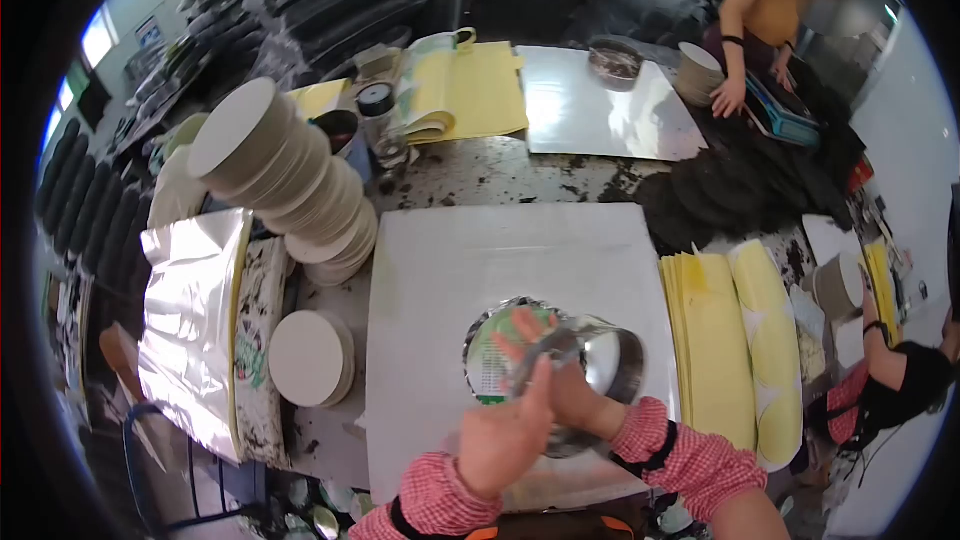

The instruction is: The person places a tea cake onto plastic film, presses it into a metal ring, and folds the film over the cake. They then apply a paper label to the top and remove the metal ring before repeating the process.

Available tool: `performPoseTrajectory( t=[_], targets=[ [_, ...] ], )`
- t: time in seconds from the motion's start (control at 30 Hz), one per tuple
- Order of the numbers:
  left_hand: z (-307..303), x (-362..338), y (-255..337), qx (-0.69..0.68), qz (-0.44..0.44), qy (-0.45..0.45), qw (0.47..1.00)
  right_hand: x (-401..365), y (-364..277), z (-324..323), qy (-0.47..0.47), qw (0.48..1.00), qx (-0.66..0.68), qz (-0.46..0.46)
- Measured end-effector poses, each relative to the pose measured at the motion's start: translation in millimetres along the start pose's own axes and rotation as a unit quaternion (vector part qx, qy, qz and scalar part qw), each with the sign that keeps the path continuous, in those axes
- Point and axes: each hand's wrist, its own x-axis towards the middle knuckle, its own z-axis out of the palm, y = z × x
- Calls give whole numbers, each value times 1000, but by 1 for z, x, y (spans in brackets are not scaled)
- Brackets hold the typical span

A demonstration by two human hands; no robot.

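Note:
A round piece with a green-and-white printed label and a crinkled silver rim (482, 352) lies on the white board (430, 270). Over its right side, a shiny metal ring (628, 365) is tilted among my hands and partly blurred. My left hand (508, 437) is closed at the ring's near left side, thumb raised, the other fingers mostly hidden. My right hand (578, 395) crosses in front of the ring, its smeared fingers spread above the label. More shiny metal shows below my right wrist; whether it belongs to the same ring, I cannot make out.
Leaning stacks of pale discs (330, 190) and a lower stack (308, 360) stand left, beside silver sheets (195, 310). Yellow sheets (705, 350) lie right. Behind are a jar (380, 125), a metal sheet (570, 115) and dark material (715, 195). Two other people work at right.

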Motion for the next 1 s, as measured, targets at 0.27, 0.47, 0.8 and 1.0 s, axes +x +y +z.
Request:
performPoseTrajectory(
  t=[0.27,0.47,0.8,1.0],
  targets=[
    [-36,-53,24,4,-104,40,994,-1,-47,68,-88,919,366,-114],
    [-29,-99,-11,-34,-281,-10,959,-14,-55,39,-169,947,271,43],
    [-73,-143,-157,-103,17,-265,959,-105,-35,-30,-11,981,171,87],
    [-57,-154,-175,-195,-25,-269,943,-117,-33,4,22,992,116,40]
  ],
)
